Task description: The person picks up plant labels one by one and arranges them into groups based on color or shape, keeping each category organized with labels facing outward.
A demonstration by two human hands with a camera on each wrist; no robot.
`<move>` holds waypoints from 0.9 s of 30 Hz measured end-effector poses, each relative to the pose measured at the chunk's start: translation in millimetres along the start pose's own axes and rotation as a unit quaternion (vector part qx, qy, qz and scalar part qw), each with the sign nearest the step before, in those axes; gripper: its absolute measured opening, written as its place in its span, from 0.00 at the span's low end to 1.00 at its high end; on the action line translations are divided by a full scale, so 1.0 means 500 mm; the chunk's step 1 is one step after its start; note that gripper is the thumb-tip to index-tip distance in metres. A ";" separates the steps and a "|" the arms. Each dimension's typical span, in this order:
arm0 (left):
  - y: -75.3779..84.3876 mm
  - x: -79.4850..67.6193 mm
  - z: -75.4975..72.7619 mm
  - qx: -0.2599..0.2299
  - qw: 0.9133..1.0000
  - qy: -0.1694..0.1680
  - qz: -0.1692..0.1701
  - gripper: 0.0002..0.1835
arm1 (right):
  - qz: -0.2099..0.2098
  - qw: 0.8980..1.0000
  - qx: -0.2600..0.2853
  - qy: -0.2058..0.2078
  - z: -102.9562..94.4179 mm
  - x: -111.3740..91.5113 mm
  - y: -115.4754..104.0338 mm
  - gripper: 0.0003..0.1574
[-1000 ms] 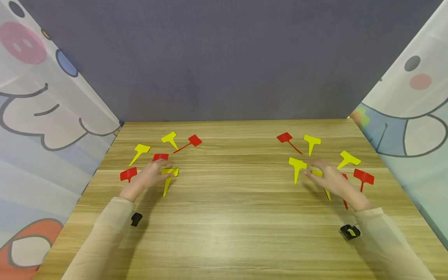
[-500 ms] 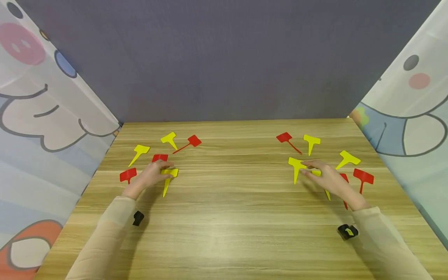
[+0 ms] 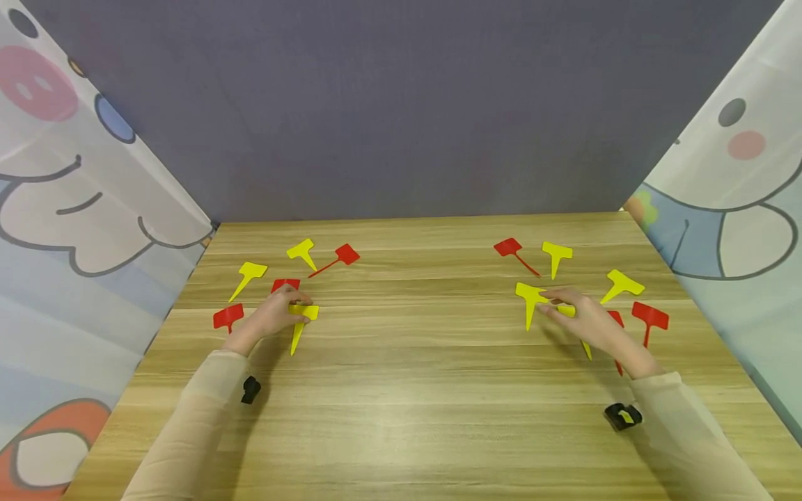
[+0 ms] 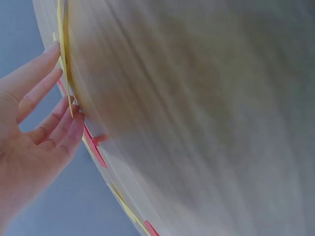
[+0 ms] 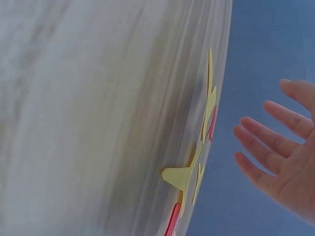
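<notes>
1. Left hand point(image 3: 276, 313): thumb and fingers parted, no firm grip visible; left yellow tag point(image 3: 297, 337) just beneath, stem pointing toward person.
2. Right hand point(image 3: 585, 321): fingers apart, holding nothing; right yellow tag point(image 3: 530, 303) just inward, same axis.
3. Table point(image 3: 401, 403) below both hands; grey wall point(image 3: 401, 111) beyond.

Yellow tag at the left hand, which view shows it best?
Head view: the yellow tag shows its T shape, partly covered by the left hand. The left wrist view shows it nearly edge-on; I can't make it out in the right wrist view.
</notes>
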State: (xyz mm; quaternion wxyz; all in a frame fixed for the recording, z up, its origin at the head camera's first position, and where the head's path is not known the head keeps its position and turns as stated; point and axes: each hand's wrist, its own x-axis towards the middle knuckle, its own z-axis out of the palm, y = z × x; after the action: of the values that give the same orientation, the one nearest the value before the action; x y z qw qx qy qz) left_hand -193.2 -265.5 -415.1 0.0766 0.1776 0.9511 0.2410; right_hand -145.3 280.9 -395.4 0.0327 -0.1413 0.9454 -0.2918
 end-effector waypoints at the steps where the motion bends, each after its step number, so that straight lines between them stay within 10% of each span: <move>1: 0.000 0.000 0.000 0.001 1.000 -0.001 0.000 0.18 | 0.000 1.000 -0.001 0.001 0.000 0.000 0.000 0.27; 27: 0.013 0.025 -0.002 -0.037 0.997 -0.057 -0.046 0.13 | -0.015 1.000 0.002 0.002 0.012 0.013 0.003 0.25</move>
State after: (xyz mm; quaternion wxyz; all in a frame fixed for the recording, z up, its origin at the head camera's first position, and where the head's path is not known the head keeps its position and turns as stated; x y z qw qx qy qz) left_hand -203.0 -256.1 -411.7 0.1484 0.1437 0.9427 0.2621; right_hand -150.9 277.0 -400.9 0.0266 -0.1548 0.9427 -0.2943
